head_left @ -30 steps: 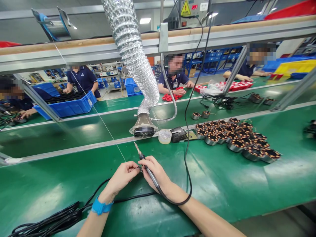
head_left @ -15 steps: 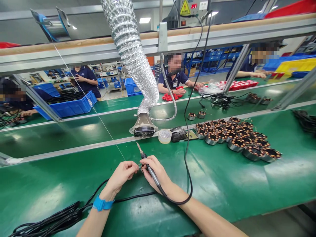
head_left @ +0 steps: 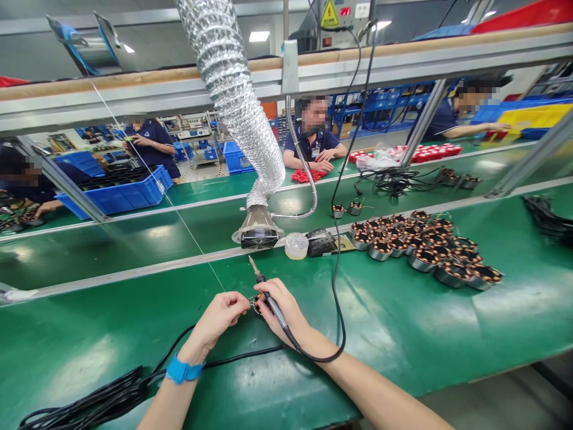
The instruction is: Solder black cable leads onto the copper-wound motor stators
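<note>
My right hand (head_left: 284, 304) is closed round a soldering iron (head_left: 276, 310), whose tip points up and away. Its fingers also rest on a small copper-wound motor stator (head_left: 256, 306), mostly hidden behind them. Left of it, my left hand (head_left: 224, 313), with a blue band on the wrist, pinches thin wire (head_left: 251, 301) at the stator's edge. A strand of solder wire (head_left: 197, 243) runs down from a spool (head_left: 92, 51) to just behind the left hand. Black cable (head_left: 174, 346) passes beneath both forearms.
Many stators (head_left: 421, 245) stand grouped at the right. Ahead are a fume extractor hood (head_left: 258, 230), a roll of clear tape (head_left: 296, 246) and a black iron stand (head_left: 322, 242). Bundled black cables (head_left: 94, 397) lie front left. Co-workers sit and stand beyond the metal frame.
Both hands stay close together at the stator, and more of it shows between them. The view has shifted slightly. Across the bench, a co-worker's hands have come together.
</note>
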Demonstrator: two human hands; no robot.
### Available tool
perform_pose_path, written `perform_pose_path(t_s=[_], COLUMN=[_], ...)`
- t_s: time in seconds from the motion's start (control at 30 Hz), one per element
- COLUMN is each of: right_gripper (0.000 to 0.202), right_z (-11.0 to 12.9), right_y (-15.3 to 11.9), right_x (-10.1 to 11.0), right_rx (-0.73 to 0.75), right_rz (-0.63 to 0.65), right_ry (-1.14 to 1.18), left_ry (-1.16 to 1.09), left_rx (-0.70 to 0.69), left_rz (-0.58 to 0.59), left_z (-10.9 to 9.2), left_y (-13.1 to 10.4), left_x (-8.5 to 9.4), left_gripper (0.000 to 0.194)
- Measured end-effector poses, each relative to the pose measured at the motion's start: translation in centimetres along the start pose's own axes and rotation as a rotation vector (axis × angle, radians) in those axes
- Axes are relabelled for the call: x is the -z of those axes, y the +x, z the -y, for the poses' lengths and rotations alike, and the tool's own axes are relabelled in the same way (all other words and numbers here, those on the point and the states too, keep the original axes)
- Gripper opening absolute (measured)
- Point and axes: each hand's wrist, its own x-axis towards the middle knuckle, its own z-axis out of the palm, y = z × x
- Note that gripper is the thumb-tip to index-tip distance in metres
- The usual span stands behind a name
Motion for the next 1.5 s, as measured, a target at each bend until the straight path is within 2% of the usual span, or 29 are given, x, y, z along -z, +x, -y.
perform_pose_path(t_s=[0.1,0.23,0.33,0.6,0.87,1.2,1.5], right_gripper=[0.024,0.013,0.021,0.024,0.027,0.026,0.023], right_z=[0.5,1.6,2.3,3.1,3.1,3.3,3.1], right_y=[0.2,0.1,-0.3,-0.5,-0.3,-0.3,-0.3], right_x=[0.4,1.5,2.4,2.9,2.5,2.5,2.7], right_rx=[0.016,0.042,0.06,0.119,0.095,0.094,0.064], right_rz=[-0.074,-0.27,-0.346,-0.303,-0.267,-0.279,-0.364], right_ry=[-0.018,-0.063,-0.081,-0.036,-0.047,-0.011,0.018], left_ry=[0.064,0.13,0.15,0.169,0.183,0.186,0.183], left_rx=[-0.007,-0.052,-0.072,-0.085,-0.092,-0.108,-0.106], left_rz=[-0.023,-0.077,-0.106,-0.121,-0.139,-0.143,-0.143], left_z=[-0.2,-0.2,-0.1,0.4,0.4,0.6,0.8], left_y=[-0.1,-0.3,-0.2,-0.1,-0.1,-0.1,0.0], left_x=[-0.2,-0.7,-0.9,-0.8,-0.8,-0.7,-0.7], left_gripper=[0.031,0.03,0.033,0.038,0.034,0.033,0.031])
